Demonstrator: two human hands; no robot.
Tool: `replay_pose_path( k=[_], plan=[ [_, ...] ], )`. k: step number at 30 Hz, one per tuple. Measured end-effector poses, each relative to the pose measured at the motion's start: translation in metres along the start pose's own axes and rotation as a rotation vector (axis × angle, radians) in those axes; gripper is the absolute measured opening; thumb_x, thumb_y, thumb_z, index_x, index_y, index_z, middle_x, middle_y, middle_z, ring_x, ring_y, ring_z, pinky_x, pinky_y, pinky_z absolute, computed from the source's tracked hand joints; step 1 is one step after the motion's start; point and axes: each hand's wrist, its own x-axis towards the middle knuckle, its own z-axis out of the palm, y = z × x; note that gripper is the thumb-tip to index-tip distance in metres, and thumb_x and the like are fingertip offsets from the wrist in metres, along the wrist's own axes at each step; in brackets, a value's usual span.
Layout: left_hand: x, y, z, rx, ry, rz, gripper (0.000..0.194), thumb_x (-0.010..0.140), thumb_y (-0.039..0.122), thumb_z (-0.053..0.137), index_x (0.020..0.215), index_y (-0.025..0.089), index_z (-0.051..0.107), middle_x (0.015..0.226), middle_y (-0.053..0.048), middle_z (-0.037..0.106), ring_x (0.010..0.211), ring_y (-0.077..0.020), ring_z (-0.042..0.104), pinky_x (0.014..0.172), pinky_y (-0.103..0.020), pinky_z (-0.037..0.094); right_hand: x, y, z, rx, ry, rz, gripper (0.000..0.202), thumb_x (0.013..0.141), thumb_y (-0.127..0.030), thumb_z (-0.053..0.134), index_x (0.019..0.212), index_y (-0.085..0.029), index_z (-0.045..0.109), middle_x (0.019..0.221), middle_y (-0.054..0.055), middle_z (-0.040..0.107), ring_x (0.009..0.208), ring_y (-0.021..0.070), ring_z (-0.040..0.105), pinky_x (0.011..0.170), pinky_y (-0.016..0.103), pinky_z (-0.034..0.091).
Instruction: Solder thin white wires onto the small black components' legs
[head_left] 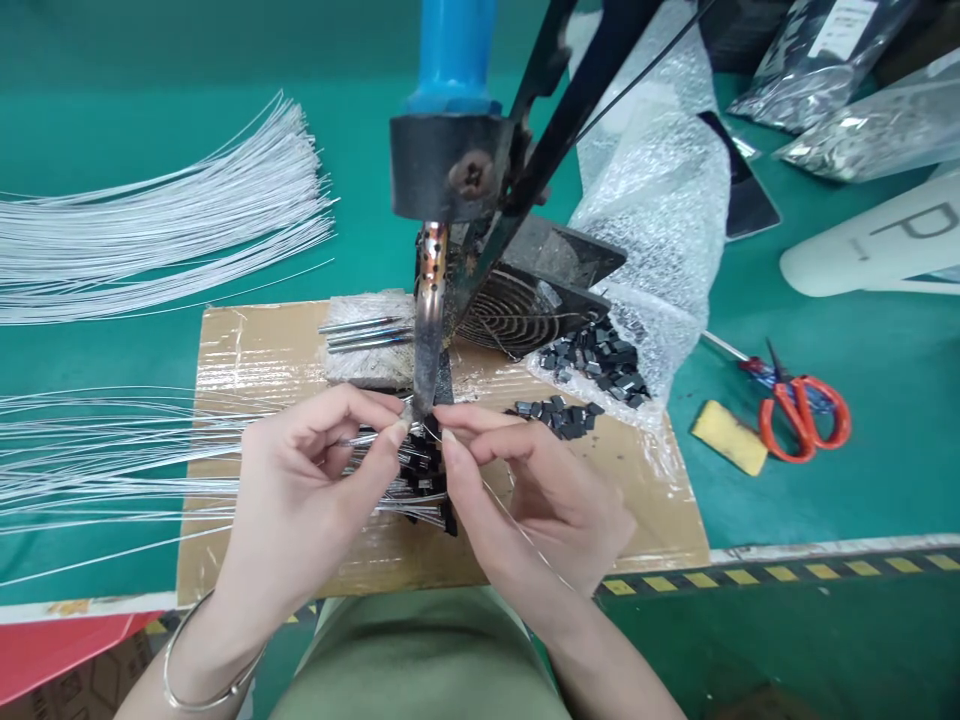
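Note:
A soldering iron [431,290] with a blue handle hangs tip-down from a black stand arm. My left hand [315,480] is closed in a pinch just left of the tip, on the end of a white wire. My right hand [532,490] pinches a thin strand of solder wire [529,540] just right of the tip; the strand trails back over the wrist. The contact at the tip is too small to make out. Below the tip, several white wires [409,508] end in small black parts [427,482], partly hidden by my fingers.
Cardboard [600,510] covers the work area. Bundles of white wires [172,230] lie left. Loose black pieces [559,415] lie beside a bubble-wrap bag [660,230]. Orange-handled scissors [806,415] and a yellow sponge [729,437] lie right. Behind the iron stands a black fan grille [517,310].

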Motion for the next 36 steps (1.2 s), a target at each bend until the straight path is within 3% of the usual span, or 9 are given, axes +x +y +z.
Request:
replay_pose_path(
  k=[6,36],
  plan=[
    [-0.0017,-0.0009,-0.0002,-0.027,0.007,-0.007,0.01,0.082,0.014,0.079,0.075,0.022,0.079,0.087,0.0,0.079,0.063,-0.008,0.062,0.055,-0.016,0.047,-0.0004,0.0001,0.0015,-0.079,0.017,-0.075,0.017,0.091,-0.006,0.075,0.089,-0.022,0.068,0.11,0.001,0.084,0.094,0.0141,0.082,0.086,0.023,0.063],
    [-0.0014,0.0007,-0.0025,-0.016,-0.012,-0.009,0.009,0.082,0.014,0.078,0.075,0.02,0.078,0.087,-0.001,0.079,0.066,-0.0107,0.065,0.057,-0.018,0.051,0.0018,0.0003,0.0032,-0.098,0.03,-0.098,0.018,0.09,-0.008,0.074,0.089,-0.024,0.069,0.105,0.004,0.086,0.088,0.0199,0.083,0.077,0.031,0.067]
  ],
)
